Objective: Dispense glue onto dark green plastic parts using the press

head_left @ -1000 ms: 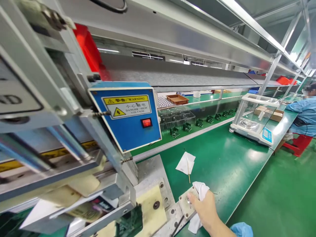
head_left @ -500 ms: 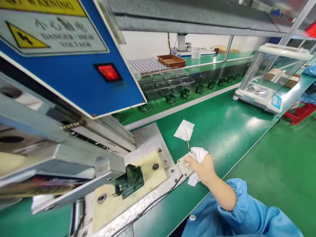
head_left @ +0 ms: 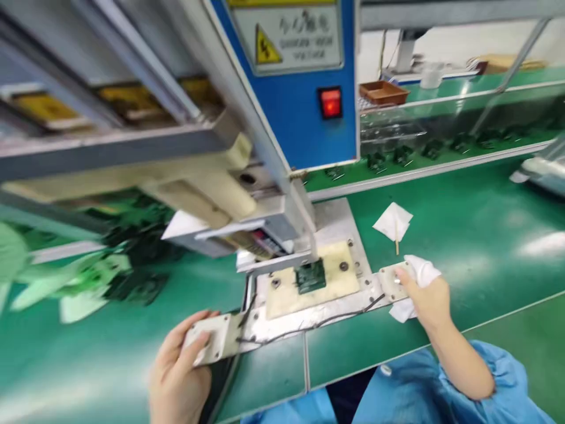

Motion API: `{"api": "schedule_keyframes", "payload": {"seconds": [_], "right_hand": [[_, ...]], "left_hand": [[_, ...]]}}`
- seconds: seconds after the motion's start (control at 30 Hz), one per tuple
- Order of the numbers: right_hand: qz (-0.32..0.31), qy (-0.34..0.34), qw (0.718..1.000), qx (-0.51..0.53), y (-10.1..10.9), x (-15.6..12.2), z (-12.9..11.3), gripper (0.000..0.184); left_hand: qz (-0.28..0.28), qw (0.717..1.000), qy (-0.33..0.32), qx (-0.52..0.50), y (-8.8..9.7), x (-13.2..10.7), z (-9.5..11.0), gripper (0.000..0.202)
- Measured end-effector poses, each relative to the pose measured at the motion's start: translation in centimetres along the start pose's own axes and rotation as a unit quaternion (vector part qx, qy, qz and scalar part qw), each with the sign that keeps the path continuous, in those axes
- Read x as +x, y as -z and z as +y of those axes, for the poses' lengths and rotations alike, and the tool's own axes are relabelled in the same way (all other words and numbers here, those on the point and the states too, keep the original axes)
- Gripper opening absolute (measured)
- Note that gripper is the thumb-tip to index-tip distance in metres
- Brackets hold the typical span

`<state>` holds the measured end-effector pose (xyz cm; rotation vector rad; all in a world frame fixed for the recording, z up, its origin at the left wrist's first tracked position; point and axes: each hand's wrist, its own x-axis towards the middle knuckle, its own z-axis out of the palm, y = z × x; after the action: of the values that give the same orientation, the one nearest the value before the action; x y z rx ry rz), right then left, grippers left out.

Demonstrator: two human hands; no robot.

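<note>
My left hand [head_left: 183,359] is wrapped round the left button plate [head_left: 215,340] of a press, its thumb over the middle. Similarly, my right hand [head_left: 430,300] grips the right button plate [head_left: 389,281], thumb on its button. A white cloth [head_left: 421,271] sticks out above and below the right hand; whether the fingers hold it is hidden. Between the hands, a dark green part [head_left: 310,277] sits on the cream fixture block [head_left: 282,303] of the metal base.
A blue control panel [head_left: 304,138] with a lit red switch and the press frame [head_left: 212,176] overhang the left side. Dark parts and pale green gloves [head_left: 92,277] lie at left. White paper [head_left: 392,221] with a thin stick lies beyond my right hand. Several parts line the back ledge.
The view has swung left, bringing my left hand and the left button plate into sight. My right hand stays on its plate. The green part remains on the fixture.
</note>
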<state>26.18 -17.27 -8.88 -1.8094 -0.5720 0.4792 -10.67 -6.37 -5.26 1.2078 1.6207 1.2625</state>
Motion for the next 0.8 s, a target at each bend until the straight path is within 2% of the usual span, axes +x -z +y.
{"api": "schedule_keyframes", "payload": {"seconds": [0.03, 0.1, 0.5, 0.8], "right_hand": [[0.001, -0.001, 1.0, -0.014, 0.17, 0.07, 0.16, 0.064], [0.007, 0.0, 0.999, -0.035, 0.43, 0.15, 0.46, 0.063], [0.05, -0.006, 0.998, -0.026, 0.81, 0.1, 0.82, 0.063], [0.083, -0.022, 0.996, -0.005, 0.72, -0.04, 0.29, 0.059]], "left_hand": [[0.005, 0.997, 0.045, -0.065, 0.28, 0.06, -0.48, 0.025], [0.008, 0.991, 0.078, -0.109, 0.39, 0.17, -1.03, 0.032], [-0.003, 0.984, 0.079, -0.161, -0.01, -0.14, -1.19, 0.045], [-0.012, 0.982, 0.072, -0.172, 0.02, -0.33, -1.09, 0.046]]}}
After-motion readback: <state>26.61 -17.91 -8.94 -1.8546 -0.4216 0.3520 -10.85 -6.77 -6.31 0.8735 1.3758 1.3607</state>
